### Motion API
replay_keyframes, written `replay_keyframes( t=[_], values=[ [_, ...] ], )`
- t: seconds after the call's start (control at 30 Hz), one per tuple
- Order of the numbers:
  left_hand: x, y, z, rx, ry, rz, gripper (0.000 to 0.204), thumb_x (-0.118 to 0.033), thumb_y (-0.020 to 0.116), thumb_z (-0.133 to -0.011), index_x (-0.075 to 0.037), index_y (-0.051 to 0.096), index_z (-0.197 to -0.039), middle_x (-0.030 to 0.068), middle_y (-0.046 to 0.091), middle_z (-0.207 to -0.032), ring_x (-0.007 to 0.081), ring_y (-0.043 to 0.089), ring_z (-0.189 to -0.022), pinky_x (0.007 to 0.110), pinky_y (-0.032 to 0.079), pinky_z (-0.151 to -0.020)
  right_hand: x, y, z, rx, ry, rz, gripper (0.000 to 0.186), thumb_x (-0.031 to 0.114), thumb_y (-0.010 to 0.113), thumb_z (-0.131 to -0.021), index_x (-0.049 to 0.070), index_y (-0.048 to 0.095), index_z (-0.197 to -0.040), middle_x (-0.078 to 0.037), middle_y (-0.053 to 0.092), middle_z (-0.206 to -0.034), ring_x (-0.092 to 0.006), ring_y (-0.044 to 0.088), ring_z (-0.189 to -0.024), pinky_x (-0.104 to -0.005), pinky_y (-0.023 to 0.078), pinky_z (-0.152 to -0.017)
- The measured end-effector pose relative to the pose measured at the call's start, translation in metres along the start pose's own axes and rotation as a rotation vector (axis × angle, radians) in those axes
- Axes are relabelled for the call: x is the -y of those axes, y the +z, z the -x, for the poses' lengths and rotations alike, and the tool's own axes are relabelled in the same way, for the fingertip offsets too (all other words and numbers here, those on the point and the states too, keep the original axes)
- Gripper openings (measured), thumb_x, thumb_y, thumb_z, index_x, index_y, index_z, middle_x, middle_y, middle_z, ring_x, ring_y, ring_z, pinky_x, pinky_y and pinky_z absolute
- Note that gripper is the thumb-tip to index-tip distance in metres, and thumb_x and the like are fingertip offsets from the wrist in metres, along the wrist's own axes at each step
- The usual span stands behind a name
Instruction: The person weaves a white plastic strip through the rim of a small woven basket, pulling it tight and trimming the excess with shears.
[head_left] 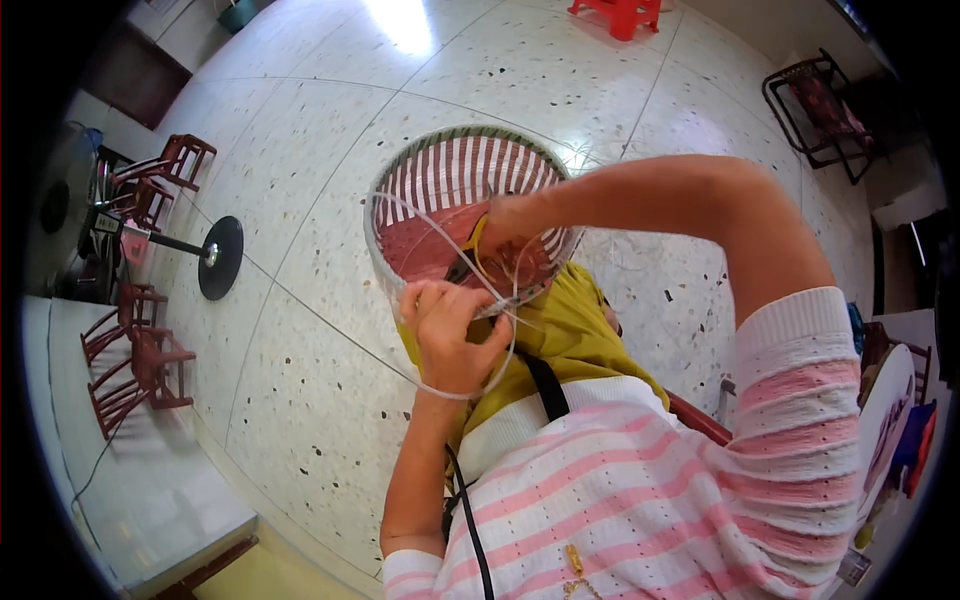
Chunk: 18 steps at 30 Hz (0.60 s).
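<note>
A round woven basket (470, 133) of red and white strips rests on my lap, over yellow cloth (610, 370). My left hand (450, 330) grips the near rim, fingertips over the edge beside a crossing of pale plastic strip (420, 219), which loops round below that hand and across the basket. My right hand (510, 225) reaches into the basket from the right, closed on a yellow-handled tool (475, 240) that looks like pliers or scissors; its dark lower end is partly hidden by the rim and strips.
Small wooden chairs (160, 360) and a stand fan with a round black base (222, 258) are at the left. A red plastic stool (612, 15) stands at the far side, a folding chair (815, 110) at the upper right, and furniture at the right edge.
</note>
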<state>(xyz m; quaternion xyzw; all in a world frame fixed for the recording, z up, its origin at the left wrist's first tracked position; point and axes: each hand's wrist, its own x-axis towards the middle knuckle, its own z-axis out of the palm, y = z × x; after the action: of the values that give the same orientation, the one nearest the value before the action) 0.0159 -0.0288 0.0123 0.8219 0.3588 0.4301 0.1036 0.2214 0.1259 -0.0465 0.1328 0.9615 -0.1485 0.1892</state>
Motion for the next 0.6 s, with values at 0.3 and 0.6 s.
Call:
replay_keyframes(
  t=[0.3,0.6],
  values=[
    [0.027,-0.002,-0.015,-0.024,-0.025,0.031,0.02,-0.012,0.08,-0.065,-0.009,0.067,-0.081,0.0039,0.062,-0.077,0.0235,0.056,-0.081,0.038,0.037,-0.089,0.039,-0.128,0.061,-0.422,0.339,-2.145,0.015,0.015,0.065,-0.092,0.002,0.057,-0.088,-0.012,0.064,-0.081,-0.022,0.067,-0.072,-0.0325,0.059,-0.067],
    [0.037,-0.016,-0.032,-0.074,-0.072,0.044,0.021,-0.017,0.083,-0.068,-0.008,0.068,-0.081,0.0047,0.062,-0.078,0.0228,0.056,-0.078,0.038,0.04,-0.082,0.17,-0.155,0.19,-0.843,-0.105,-1.558,0.036,0.031,0.067,-0.094,-0.003,0.054,-0.092,-0.014,0.061,-0.068,-0.0176,0.06,-0.045,-0.027,0.052,-0.039]
  ],
)
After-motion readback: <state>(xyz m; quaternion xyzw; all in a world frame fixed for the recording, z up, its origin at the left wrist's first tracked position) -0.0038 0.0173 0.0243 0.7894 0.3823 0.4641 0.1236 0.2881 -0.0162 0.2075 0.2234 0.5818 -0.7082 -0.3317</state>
